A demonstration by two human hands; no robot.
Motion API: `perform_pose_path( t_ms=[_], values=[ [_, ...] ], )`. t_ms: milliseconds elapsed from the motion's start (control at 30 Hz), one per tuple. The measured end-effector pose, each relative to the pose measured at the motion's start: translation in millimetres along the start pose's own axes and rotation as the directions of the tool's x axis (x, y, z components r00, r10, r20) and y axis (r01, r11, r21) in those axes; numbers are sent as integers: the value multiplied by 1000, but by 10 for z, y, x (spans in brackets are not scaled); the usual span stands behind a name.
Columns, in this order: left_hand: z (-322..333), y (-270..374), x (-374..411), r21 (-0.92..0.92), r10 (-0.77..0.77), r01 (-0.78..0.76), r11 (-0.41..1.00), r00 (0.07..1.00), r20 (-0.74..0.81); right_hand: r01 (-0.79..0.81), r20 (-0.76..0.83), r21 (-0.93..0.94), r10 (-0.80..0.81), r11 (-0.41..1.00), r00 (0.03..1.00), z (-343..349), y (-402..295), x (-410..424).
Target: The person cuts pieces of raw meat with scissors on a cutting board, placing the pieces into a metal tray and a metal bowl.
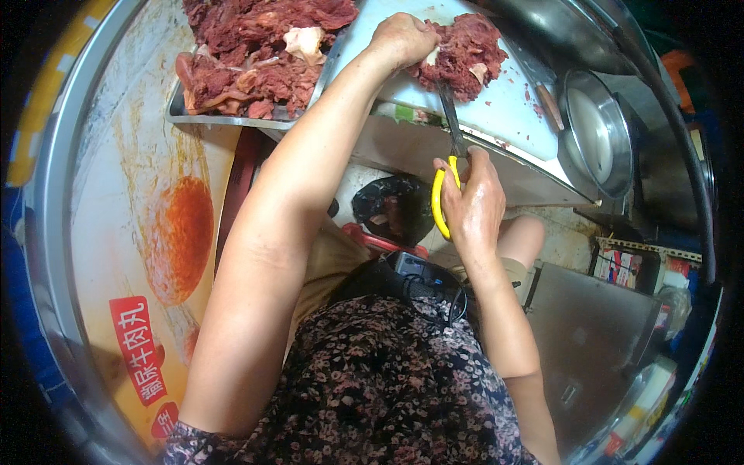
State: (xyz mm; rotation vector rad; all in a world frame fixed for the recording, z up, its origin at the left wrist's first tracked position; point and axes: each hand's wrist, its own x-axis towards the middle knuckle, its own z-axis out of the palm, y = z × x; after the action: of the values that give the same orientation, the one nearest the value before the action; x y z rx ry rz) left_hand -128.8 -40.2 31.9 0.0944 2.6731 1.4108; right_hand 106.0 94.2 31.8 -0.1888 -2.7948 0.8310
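Note:
My left hand [404, 40] grips the left side of a reddish-brown piece of meat [474, 52], which rests on a white cutting board [523, 125]. With my right hand [478, 200] I hold scissors with yellow handles [439, 200] in front of the board's near edge. Their dark blades point away from me and meet the near side of the meat; the tips are hidden there. A metal tray [232, 119] heaped with more meat [256, 64] stands left of the board. Small meat scraps lie scattered on the board's right part.
On the board's right lies a knife with a wooden handle [549, 107]. Beside it stands a steel bowl [598, 133], with a large metal vessel [558, 29] behind. A black bag-lined bin [392, 209] sits on the floor below the table edge. A printed panel [133, 232] is at left.

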Motion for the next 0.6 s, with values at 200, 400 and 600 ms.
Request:
perform_pose_path(
  t_ms=[200, 400, 600],
  values=[
    [-36, 74, -97, -122, 14, -9, 993, 999, 44, -35, -34, 49, 36, 998, 999, 89, 48, 24],
    [-2, 42, -106, -59, 24, -27, 998, 999, -39, 20, -70, -83, -25, 996, 997, 106, -42, 43],
    [19, 39, -106, 11, 77, -76, 997, 993, -93, 0, -63, -251, -16, 968, 998, 280, -25, 99]
  ],
)
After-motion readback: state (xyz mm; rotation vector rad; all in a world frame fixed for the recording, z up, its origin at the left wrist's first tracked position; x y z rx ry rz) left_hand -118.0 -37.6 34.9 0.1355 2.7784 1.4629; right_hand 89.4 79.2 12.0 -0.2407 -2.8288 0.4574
